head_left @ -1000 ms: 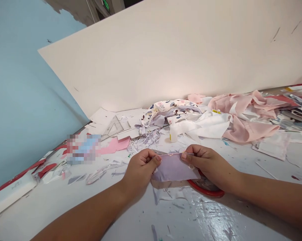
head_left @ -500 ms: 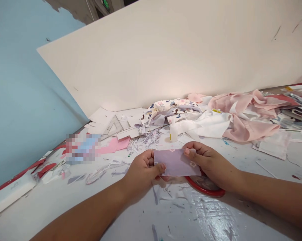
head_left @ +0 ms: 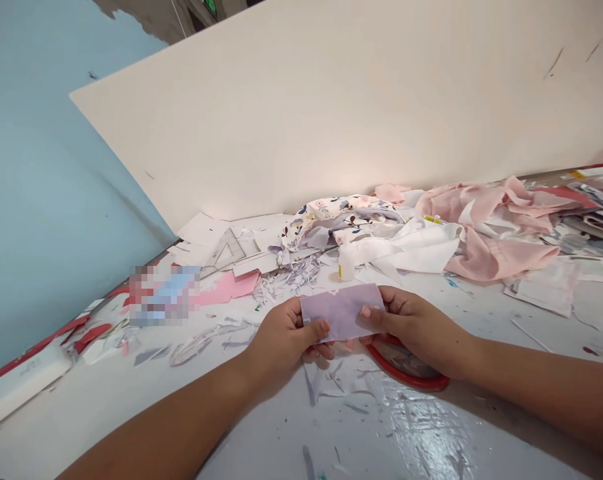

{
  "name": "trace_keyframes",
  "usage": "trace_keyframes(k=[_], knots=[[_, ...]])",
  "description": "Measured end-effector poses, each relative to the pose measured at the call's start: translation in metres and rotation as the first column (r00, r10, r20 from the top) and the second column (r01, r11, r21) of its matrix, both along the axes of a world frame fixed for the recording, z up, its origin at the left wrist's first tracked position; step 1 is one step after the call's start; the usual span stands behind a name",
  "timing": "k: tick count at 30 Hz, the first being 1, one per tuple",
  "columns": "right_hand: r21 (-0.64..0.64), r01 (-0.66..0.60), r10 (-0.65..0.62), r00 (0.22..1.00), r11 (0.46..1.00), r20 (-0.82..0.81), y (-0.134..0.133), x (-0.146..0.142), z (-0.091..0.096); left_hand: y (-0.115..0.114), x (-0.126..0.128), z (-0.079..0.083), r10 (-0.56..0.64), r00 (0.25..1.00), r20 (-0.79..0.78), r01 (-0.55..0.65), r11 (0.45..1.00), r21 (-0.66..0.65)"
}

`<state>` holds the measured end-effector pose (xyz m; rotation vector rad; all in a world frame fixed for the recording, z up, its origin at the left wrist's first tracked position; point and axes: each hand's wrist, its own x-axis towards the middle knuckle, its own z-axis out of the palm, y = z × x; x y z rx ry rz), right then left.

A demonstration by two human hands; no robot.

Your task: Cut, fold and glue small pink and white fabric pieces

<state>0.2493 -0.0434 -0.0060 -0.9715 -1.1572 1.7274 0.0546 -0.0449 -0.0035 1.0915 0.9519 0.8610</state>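
Observation:
A small lilac piece of fabric or paper (head_left: 342, 312) with a pale flower print is stretched between my two hands, above the white table. My left hand (head_left: 292, 331) pinches its left edge, thumb on the near face and fingers behind. At its right end my right hand (head_left: 410, 327) grips it the same way, thumb pressed on the front. Beneath my right hand lies a red-handled tool (head_left: 411, 380), its curved loop showing; the hand hides the rest of it.
White paper shreds (head_left: 299, 273) and a small bottle with a yellow label (head_left: 345, 265) lie beyond my hands. Floral cloth (head_left: 321, 213), white cloth (head_left: 411, 247) and pink cloth (head_left: 501, 257) heap along a cream board (head_left: 331, 107). A triangular set square (head_left: 227, 248) and pink paper (head_left: 231, 287) are at left.
The lilac piece has shifted slightly left and up and now tilts, its right side higher. My right thumb has slid lower on it. The red-handled tool stays put.

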Motion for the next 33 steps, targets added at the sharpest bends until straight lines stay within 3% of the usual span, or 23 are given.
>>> trace_keyframes(k=[4, 8, 13, 18, 24, 27, 29, 31, 33], knots=[[-0.026, -0.049, 0.046, 0.995, 0.998, -0.094, 0.0, -0.001, 0.0, 0.003, -0.003, 0.002, 0.021, 0.997, -0.074, -0.02, 1.0, 0.012], [-0.029, -0.038, 0.036, 0.997, 0.999, -0.075, 0.001, 0.0, 0.0, 0.009, -0.008, 0.005, 0.003, 0.982, -0.187, 0.004, 0.999, 0.039], [-0.033, -0.058, 0.055, 0.995, 0.998, -0.089, 0.0, 0.001, 0.0, 0.007, -0.008, 0.002, -0.062, 0.997, -0.055, 0.061, 0.998, -0.022], [-0.05, -0.055, 0.049, 0.993, 0.997, -0.103, -0.001, -0.001, 0.003, 0.004, -0.004, 0.001, -0.052, 0.997, 0.049, 0.051, 0.999, 0.016], [-0.009, -0.023, 0.022, 0.999, 1.0, -0.048, -0.001, -0.001, 0.003, 0.005, -0.004, 0.003, 0.004, 1.0, -0.03, -0.004, 1.0, -0.012], [0.05, -0.006, 0.004, 0.999, 0.999, 0.033, -0.001, 0.001, 0.002, 0.006, -0.007, 0.006, 0.061, 0.995, -0.083, -0.055, 0.996, 0.072], [0.111, 0.054, -0.062, 0.995, 0.992, 0.075, -0.002, 0.003, 0.002, 0.006, -0.011, 0.01, 0.207, 0.961, -0.183, -0.164, 0.96, 0.229], [0.156, 0.127, -0.142, 0.986, 0.98, 0.088, -0.006, 0.004, 0.002, 0.003, -0.015, 0.015, 0.406, 0.867, -0.289, -0.254, 0.859, 0.445], [0.176, 0.102, -0.117, 0.99, 0.979, 0.076, -0.014, 0.002, 0.002, -0.001, -0.019, 0.019, 0.513, 0.778, -0.362, -0.181, 0.736, 0.653]])
